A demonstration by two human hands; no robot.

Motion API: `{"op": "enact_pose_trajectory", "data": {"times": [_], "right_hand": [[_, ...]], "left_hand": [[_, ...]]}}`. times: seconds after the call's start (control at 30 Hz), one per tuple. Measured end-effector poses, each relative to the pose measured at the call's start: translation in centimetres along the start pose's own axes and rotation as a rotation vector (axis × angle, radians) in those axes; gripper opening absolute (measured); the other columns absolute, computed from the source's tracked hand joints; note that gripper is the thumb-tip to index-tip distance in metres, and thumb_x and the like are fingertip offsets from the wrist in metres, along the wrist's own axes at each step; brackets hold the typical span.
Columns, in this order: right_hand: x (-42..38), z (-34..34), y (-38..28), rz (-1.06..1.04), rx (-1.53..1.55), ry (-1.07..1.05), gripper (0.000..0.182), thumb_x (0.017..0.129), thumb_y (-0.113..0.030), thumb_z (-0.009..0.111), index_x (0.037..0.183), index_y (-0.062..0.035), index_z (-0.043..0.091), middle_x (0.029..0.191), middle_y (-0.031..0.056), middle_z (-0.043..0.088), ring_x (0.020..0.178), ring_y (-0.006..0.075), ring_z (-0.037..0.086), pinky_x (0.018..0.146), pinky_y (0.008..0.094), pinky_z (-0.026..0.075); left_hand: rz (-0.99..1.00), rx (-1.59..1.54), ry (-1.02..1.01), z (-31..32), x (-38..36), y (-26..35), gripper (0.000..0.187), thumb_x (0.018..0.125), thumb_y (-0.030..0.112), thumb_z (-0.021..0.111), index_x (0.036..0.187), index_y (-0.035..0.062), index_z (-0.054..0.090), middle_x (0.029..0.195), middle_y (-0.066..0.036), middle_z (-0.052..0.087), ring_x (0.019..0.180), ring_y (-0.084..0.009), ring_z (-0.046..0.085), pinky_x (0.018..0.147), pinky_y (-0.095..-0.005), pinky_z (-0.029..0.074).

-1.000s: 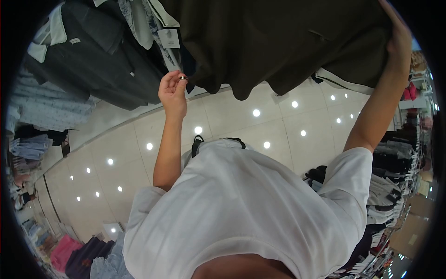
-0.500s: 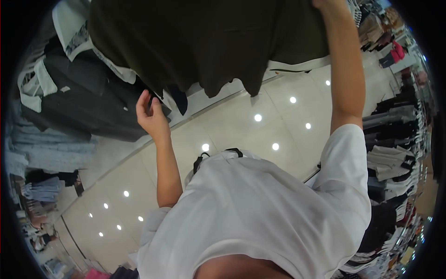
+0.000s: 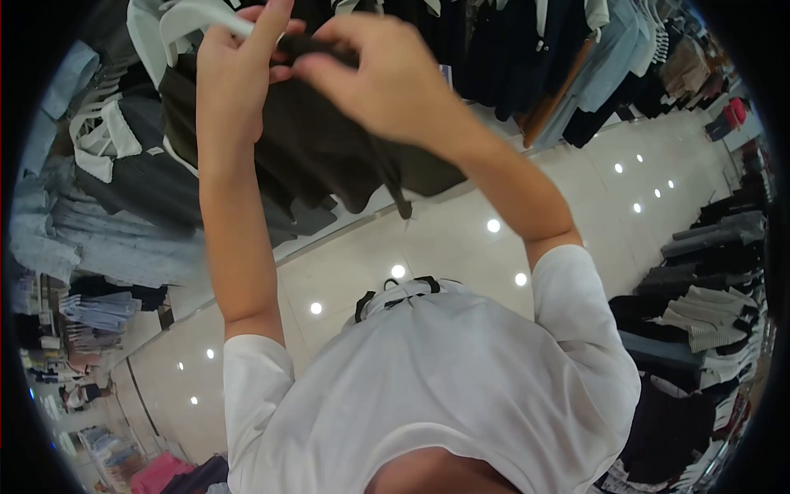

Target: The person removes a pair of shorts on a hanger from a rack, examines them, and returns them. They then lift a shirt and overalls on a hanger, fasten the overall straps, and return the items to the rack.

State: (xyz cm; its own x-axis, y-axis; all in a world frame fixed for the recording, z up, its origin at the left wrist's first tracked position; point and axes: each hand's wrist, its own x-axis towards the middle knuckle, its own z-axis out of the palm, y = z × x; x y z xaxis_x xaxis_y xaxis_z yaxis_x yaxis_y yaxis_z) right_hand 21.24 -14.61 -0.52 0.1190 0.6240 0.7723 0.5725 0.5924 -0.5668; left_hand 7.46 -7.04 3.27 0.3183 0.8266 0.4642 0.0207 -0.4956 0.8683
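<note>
A dark olive garment (image 3: 317,156) hangs below my hands, its lower edge falling in folds; its exact kind does not show. My left hand (image 3: 239,78) is closed around the arm of a white clothes hanger (image 3: 202,15), thumb pointing up. My right hand (image 3: 383,74) pinches the upper edge of the olive garment, close to the left hand's fingertips. Part of the hanger is hidden behind the left hand and the cloth.
To the left hangs a dark grey garment with a white collar (image 3: 107,148), with light blue clothes (image 3: 107,239) beside it. Dark garments (image 3: 502,58) hang at the back. More racked clothes (image 3: 699,321) line the right side. Between them lies a shiny tiled floor (image 3: 461,247).
My left hand has risen from beside the garment to the hanger. My right hand has come in from the upper right to meet it. The olive garment now hangs lower and more bunched.
</note>
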Motion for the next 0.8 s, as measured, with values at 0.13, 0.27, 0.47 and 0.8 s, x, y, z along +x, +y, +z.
{"op": "enact_pose_trajectory", "data": {"times": [0.13, 0.27, 0.47, 0.8], "right_hand": [[-2.6, -0.2, -1.4, 0.078, 0.252, -0.288, 0.046, 0.083, -0.032, 0.070, 0.109, 0.0051, 0.064, 0.091, 0.0174, 0.068, 0.085, 0.0261, 0.066, 0.075, 0.0337, 0.051], [-1.2, 0.2, 2.8, 0.261, 0.423, -0.437, 0.041, 0.091, -0.026, 0.064, 0.121, 0.0017, 0.060, 0.102, 0.0092, 0.069, 0.094, 0.0146, 0.064, 0.085, 0.0270, 0.050], [2.0, 3.4, 9.8, -0.086, 0.051, -0.095, 0.048, 0.085, -0.027, 0.068, 0.125, -0.0029, 0.059, 0.115, 0.0198, 0.063, 0.110, 0.0278, 0.059, 0.096, 0.0344, 0.045], [6.5, 5.2, 7.8, -0.041, 0.328, -0.217, 0.038, 0.089, -0.018, 0.066, 0.121, -0.0003, 0.055, 0.103, 0.0138, 0.065, 0.095, 0.0202, 0.062, 0.085, 0.0305, 0.047]], "left_hand": [[0.007, 0.046, -0.084, -3.5, -1.7, 1.1, 0.037, 0.088, 0.026, 0.069, 0.112, -0.0005, 0.060, 0.083, -0.003, 0.066, 0.072, -0.0051, 0.057, 0.059, -0.0186, 0.040], [-0.049, 0.139, -0.308, -9.0, -1.7, 3.8, 0.033, 0.091, 0.025, 0.063, 0.113, 0.0009, 0.060, 0.086, 0.000, 0.062, 0.079, -0.0041, 0.054, 0.070, -0.0175, 0.036], [-0.194, 0.517, -0.456, -15.1, -2.0, 9.9, 0.034, 0.091, 0.023, 0.057, 0.117, 0.0013, 0.057, 0.079, 0.004, 0.052, 0.071, -0.0043, 0.045, 0.065, -0.0183, 0.032], [0.064, 0.700, -0.255, -20.7, -2.3, 9.1, 0.038, 0.100, 0.022, 0.051, 0.131, 0.0024, 0.055, 0.106, -0.003, 0.062, 0.102, -0.0112, 0.057, 0.097, -0.0286, 0.044]]}}
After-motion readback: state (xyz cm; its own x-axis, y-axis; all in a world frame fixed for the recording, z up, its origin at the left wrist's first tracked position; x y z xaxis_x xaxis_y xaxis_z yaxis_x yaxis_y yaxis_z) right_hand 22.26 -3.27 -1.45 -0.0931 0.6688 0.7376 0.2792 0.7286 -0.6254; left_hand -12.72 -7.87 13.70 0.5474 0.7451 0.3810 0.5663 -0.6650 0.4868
